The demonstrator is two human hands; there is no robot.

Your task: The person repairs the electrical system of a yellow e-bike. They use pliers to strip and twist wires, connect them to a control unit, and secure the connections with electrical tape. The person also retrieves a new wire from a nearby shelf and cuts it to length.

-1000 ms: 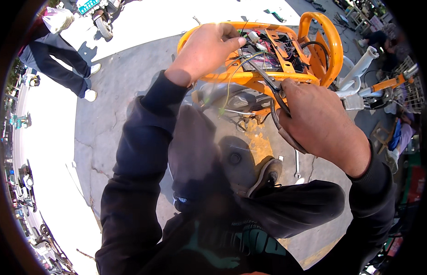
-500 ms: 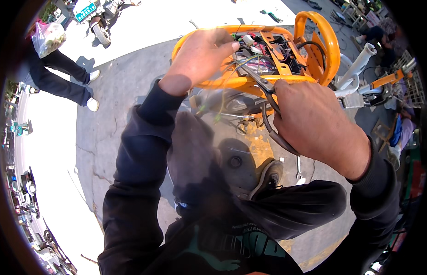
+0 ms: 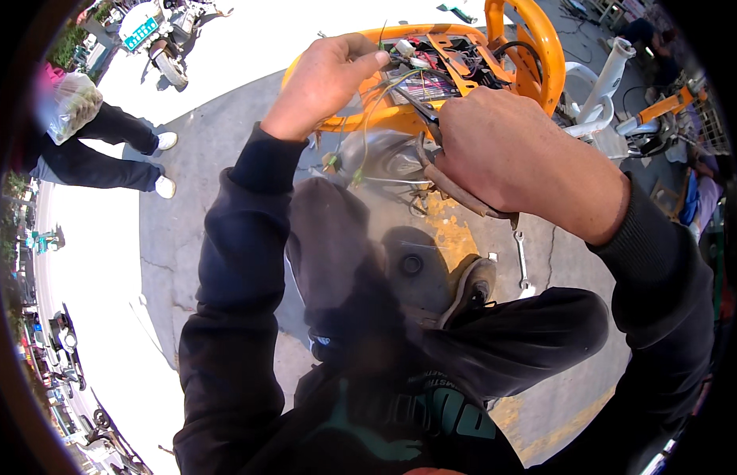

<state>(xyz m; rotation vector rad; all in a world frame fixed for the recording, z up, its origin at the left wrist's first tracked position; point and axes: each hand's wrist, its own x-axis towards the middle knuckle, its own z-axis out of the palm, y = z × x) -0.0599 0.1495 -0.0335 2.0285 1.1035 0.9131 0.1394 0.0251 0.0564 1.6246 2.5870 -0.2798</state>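
Note:
My left hand (image 3: 327, 85) is closed in a pinch over the near-left side of an orange tubular vehicle frame (image 3: 549, 63). Thin green and yellow wires (image 3: 367, 131) run from its fingertips, some dangling below the frame. My right hand (image 3: 527, 162) grips long-jawed pliers (image 3: 457, 190) with worn brownish handles. Their jaws point up and left at the wires, close to the left fingertips. Whether the tips touch a wire I cannot tell. Inside the frame sit bundled wiring and white connectors (image 3: 416, 58), beside an orange slotted bracket (image 3: 454, 65).
An open-end wrench (image 3: 522, 261) lies on the concrete near my shoe (image 3: 473, 289). At right stand a white tube frame (image 3: 606, 87) and an orange tube (image 3: 661, 111). A person in dark trousers (image 3: 107, 162) stands at left with a plastic bag (image 3: 74, 104). A parked motorcycle (image 3: 159, 39) is behind.
The view has shifted slightly. Both hands sit a little higher and further left in it, with the pliers' handles turned flatter. The wires remain in my left fingers. The person's bag has swung lower.

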